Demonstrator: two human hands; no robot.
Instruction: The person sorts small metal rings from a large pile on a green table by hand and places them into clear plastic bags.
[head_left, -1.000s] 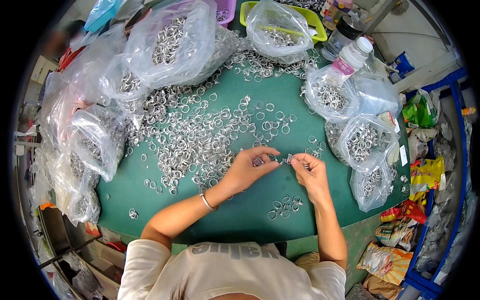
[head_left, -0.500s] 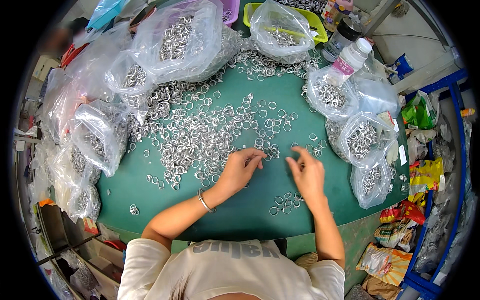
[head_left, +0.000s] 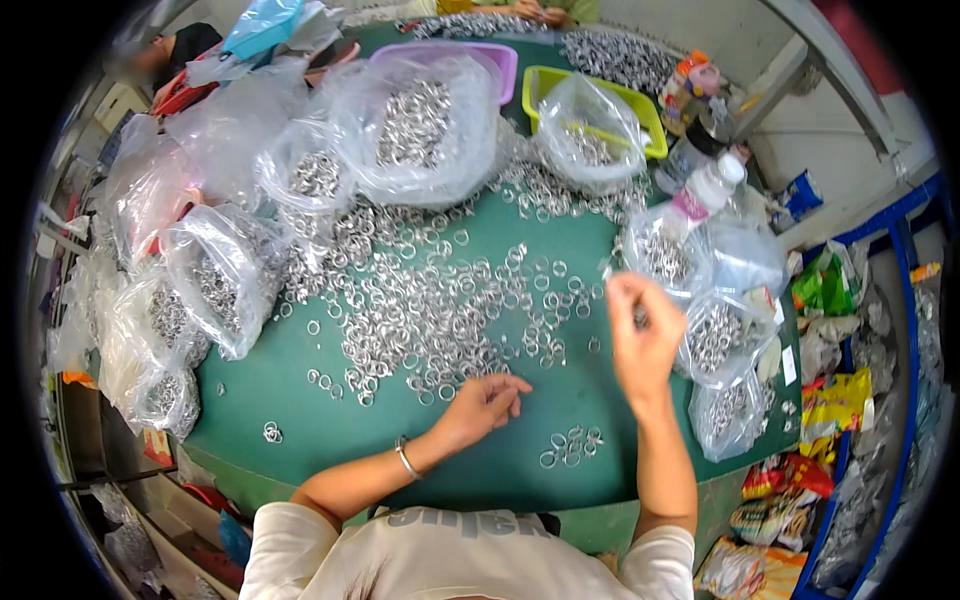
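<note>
My right hand (head_left: 645, 335) is raised at the right side of the table, closed, with metal rings (head_left: 640, 318) in its curled fingers. Just beyond it stands an open clear plastic bag of rings (head_left: 664, 262). My left hand (head_left: 482, 408) rests low at the near edge of a wide loose pile of silver rings (head_left: 420, 315). Its fingers are loosely bent, and I see nothing in them. A small group of rings (head_left: 572, 446) lies between my forearms, and a tiny cluster (head_left: 272, 432) sits at the near left.
Ring-filled clear bags (head_left: 415, 125) crowd the left and back; more bags (head_left: 716, 338) line the right edge. A yellow-green basket (head_left: 655, 135), a purple basket (head_left: 508, 70) and a white bottle (head_left: 712, 188) stand behind. Another person's hands (head_left: 540, 12) show at the far edge. A blue rack (head_left: 905, 300) stands right.
My right hand has closed and risen; rings that lay beside it are gone from the table. My left hand has drawn back slightly from the pile. The view has tilted farther up the table.
</note>
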